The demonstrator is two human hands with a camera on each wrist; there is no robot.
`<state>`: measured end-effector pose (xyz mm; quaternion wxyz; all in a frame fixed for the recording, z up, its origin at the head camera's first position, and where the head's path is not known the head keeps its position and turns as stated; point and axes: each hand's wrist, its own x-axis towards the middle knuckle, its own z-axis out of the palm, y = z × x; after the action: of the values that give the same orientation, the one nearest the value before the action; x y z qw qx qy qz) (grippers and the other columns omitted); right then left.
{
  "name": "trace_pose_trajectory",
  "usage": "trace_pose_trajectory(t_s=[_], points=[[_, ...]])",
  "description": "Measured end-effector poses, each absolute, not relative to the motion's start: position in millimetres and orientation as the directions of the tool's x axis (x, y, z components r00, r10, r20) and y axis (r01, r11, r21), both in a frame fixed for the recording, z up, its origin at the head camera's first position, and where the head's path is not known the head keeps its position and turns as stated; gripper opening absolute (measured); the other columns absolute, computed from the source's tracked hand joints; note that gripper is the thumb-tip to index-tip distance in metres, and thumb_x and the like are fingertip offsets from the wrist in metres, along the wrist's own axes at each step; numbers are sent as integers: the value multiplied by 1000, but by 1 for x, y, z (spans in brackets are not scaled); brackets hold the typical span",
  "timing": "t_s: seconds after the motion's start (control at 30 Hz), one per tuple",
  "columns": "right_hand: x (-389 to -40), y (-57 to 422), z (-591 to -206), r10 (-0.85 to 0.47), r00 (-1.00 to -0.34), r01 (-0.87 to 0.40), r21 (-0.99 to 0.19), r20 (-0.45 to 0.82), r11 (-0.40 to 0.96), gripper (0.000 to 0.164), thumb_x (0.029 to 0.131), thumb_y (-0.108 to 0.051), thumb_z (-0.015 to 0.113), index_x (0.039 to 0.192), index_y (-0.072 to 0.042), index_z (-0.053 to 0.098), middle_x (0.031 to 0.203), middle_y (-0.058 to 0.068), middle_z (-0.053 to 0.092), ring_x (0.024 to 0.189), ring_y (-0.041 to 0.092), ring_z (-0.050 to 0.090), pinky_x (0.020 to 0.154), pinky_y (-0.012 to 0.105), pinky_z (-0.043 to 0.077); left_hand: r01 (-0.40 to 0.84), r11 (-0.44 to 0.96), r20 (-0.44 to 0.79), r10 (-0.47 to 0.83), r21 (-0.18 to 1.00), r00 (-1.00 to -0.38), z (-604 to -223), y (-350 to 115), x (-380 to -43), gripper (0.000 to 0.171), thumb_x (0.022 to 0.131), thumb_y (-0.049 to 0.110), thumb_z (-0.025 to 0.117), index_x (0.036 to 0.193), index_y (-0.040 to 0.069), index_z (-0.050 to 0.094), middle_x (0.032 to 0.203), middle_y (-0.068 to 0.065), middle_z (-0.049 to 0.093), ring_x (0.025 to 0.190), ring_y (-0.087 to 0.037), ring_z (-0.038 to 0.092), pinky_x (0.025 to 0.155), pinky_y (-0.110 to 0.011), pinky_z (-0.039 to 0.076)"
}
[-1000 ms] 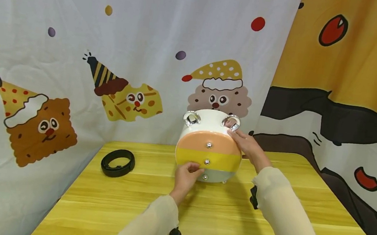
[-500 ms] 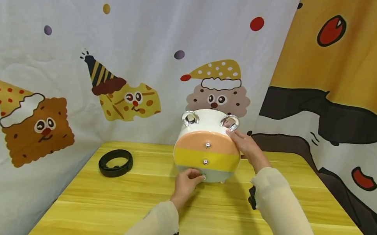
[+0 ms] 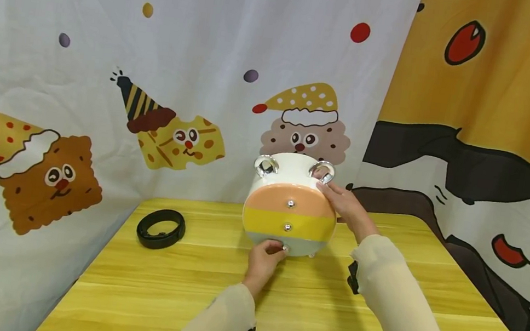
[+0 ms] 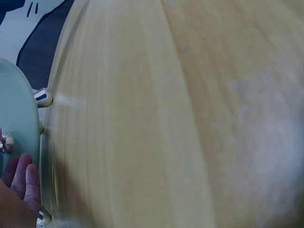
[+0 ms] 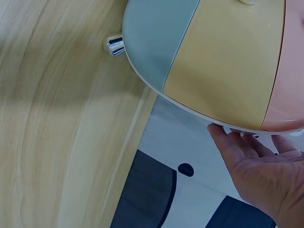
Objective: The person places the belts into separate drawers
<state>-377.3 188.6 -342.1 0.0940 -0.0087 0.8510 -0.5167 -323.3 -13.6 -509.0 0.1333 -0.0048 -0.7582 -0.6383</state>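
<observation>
The left hand (image 3: 261, 264) pinches the lowest knob (image 3: 285, 248) of the striped box (image 3: 263, 221), which stands on the worktop (image 3: 200, 284); the right hand (image 3: 346, 205), with fingers rather straight, rests against the side of this box.

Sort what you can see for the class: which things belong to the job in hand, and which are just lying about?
Part of the job:
White box with striped front
Bottom knob, at the left grip
Right grip, at the box's side

Just lying about:
Black ring-shaped item on the table, apart from both
</observation>
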Motion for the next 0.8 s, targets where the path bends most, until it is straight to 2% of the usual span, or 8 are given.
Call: trace_pose_trajectory(t_s=[0.3, 0.8], points=[[-378, 188, -342, -105, -981, 96, -883, -161, 460, 82, 94, -70, 45, 159, -27, 22, 159, 19, 26, 139, 41, 33, 104, 61, 38, 185, 159, 214, -190, 970, -958, -511, -7, -323, 12, 80, 2, 81, 89, 0, 74, 82, -3, 71, 76, -11, 64, 68, -25, 53], [-379, 188, -344, -100, -983, 96, -889, -156, 447, 79, 95, -68, 45, 159, -26, 23, 159, 18, 27, 140, 40, 33, 105, 60, 38, 151, 170, 198, -312, 974, -929, -510, 3, -322, 13, 79, 10, 84, 83, 5, 72, 75, 1, 67, 68, -11, 61, 63, -28, 52]])
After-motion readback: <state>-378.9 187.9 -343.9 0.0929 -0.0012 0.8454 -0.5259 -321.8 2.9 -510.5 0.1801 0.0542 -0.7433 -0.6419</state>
